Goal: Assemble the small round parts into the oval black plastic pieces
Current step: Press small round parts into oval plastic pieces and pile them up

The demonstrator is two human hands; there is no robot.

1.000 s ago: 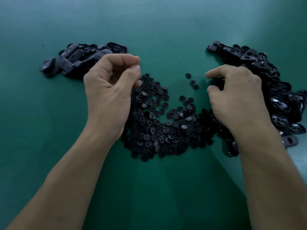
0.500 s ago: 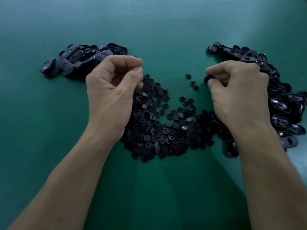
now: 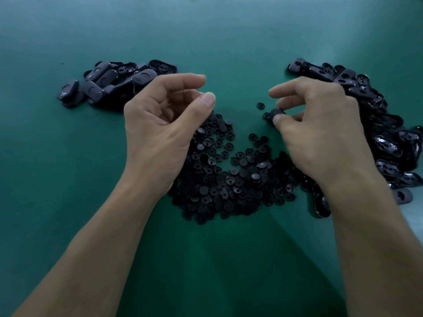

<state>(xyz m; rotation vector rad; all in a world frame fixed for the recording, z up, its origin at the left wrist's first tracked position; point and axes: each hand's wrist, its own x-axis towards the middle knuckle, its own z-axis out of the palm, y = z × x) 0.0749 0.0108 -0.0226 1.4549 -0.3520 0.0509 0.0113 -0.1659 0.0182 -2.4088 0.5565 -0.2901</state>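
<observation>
Head view: the right hand [image 3: 320,133] pinches a black piece [image 3: 275,111] between thumb and curled fingers, only its rounded end showing. The left hand [image 3: 160,124] hovers with fingers curled and thumb close to the forefinger; whether it holds anything cannot be told. Between and under both hands lies the heap of small round parts [image 3: 229,179] on the green bench [image 3: 229,30]. The right hand covers part of the right-hand oval pieces [image 3: 389,143]; a second oval heap [image 3: 109,85] lies behind the left hand.
</observation>
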